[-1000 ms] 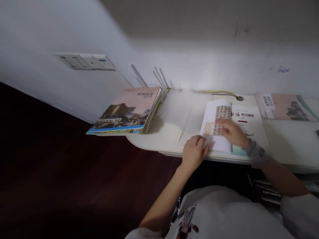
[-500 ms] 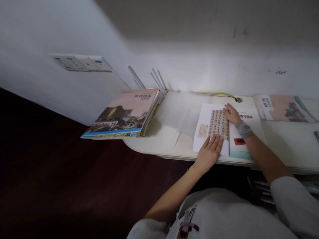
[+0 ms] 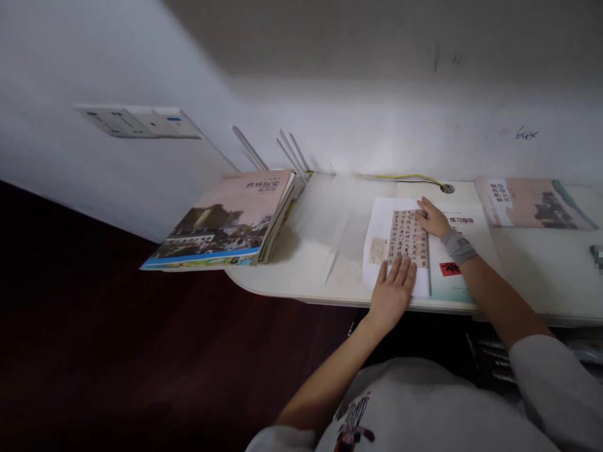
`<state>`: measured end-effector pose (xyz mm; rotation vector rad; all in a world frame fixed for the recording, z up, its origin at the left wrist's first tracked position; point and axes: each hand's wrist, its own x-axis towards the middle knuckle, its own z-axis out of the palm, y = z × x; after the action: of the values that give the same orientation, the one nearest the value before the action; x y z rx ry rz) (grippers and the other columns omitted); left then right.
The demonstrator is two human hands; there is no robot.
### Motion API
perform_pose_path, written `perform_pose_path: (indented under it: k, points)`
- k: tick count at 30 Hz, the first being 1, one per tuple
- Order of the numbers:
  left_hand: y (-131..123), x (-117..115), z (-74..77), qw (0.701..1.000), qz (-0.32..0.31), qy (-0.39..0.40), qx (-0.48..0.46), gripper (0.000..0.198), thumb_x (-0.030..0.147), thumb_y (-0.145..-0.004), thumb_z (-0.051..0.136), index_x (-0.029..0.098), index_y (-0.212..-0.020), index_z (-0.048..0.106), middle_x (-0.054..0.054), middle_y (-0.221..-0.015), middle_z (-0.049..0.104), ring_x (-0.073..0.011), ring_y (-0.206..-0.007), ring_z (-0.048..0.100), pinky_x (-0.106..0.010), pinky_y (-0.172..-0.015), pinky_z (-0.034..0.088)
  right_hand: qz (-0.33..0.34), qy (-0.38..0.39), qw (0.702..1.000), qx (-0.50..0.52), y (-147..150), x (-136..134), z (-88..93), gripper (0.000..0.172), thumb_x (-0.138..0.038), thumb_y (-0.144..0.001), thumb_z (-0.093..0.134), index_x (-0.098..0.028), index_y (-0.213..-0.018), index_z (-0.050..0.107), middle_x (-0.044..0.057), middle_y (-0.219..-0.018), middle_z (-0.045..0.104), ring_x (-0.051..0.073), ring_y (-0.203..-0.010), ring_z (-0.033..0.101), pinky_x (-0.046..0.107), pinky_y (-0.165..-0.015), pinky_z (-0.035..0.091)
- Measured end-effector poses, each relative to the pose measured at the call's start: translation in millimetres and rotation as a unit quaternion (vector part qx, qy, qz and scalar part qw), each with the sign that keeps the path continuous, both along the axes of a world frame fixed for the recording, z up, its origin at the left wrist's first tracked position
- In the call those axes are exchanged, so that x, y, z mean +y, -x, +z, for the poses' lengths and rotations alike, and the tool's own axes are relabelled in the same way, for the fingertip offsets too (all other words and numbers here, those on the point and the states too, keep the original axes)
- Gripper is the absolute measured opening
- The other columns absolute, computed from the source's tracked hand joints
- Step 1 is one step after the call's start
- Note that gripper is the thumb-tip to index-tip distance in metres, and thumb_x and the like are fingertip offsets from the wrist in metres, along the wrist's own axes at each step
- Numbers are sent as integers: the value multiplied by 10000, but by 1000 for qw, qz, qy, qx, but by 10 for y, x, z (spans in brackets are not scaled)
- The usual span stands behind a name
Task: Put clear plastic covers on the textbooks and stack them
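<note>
Left hand (image 3: 392, 293) lies flat across the lower edge of a white sheet (image 3: 377, 263), fingers spread apart and not clamped on anything. Right hand (image 3: 432, 218) rests palm-down at the sheet's upper right corner, fingers close together, likewise not gripping; a grey wrist strap (image 3: 458, 247) sits on that wrist. The sheet bears a calligraphy print (image 3: 407, 238) and lies on a cream desk (image 3: 282, 279), overlapping the left side of a calligraphy workbook (image 3: 464, 216). Left of the sheet, a thick history textbook (image 3: 221, 226) rests on the desk's end and overhangs it — a second history book (image 3: 532, 204) lies flat at far right. A yellow cable (image 3: 409, 177) runs along the wall to a desk grommet (image 3: 447, 188); a socket panel (image 3: 136, 122) is fixed to the wall.
</note>
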<state>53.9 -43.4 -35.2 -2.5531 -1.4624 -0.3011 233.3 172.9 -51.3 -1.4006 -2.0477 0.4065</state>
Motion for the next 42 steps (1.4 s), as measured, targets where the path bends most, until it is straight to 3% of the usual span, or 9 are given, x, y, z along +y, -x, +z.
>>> perform_pose_path:
  k: [7,15,21,34,42]
  points:
    - [25,30,82,999,46,16,2,463,158,-931,368,164,-1389,436,-107,-1447,409,-276,-1359,349,-493,-1090,322,-20,5,1000,-12,0,-5,-5,577,-443,-859,462,-89,-1311,527,152,-1457,403,263,-1346,376,408,-1118,308]
    - [79,-45,88,998,54,19,18,464,142,-929,336,126,-1380,443,-115,-1437,427,-270,-1350,367,-485,-1093,318,39,-22,995,-85,14,-19,13,640,-548,-875,413,-104,-1325,510,152,-1488,352,294,-1350,362,425,-1103,319]
    - [-73,-75,10,1000,-2,29,-6,548,128,-915,366,178,-1457,303,-122,-1482,357,-239,-1363,350,-468,-1088,332,45,-20,991,-124,17,-23,-9,661,-566,-887,379,-107,-1355,468,162,-1501,320,291,-1376,314,457,-1105,299]
    - [-29,-125,44,1000,21,-10,15,465,152,-921,376,130,-1381,441,-117,-1432,435,-273,-1341,383,-495,-1083,334,80,-31,990,-109,12,-61,9,728,-636,-856,385,-138,-1384,441,130,-1495,346,292,-1377,313,465,-1121,289]
    - [-43,-79,-68,1000,2,26,1,529,125,-913,372,189,-1437,348,-98,-1451,420,-227,-1337,395,-425,-1067,368,61,-21,991,-113,31,-97,50,756,-617,-858,404,-74,-1384,426,166,-1503,316,292,-1383,298,420,-1131,282]
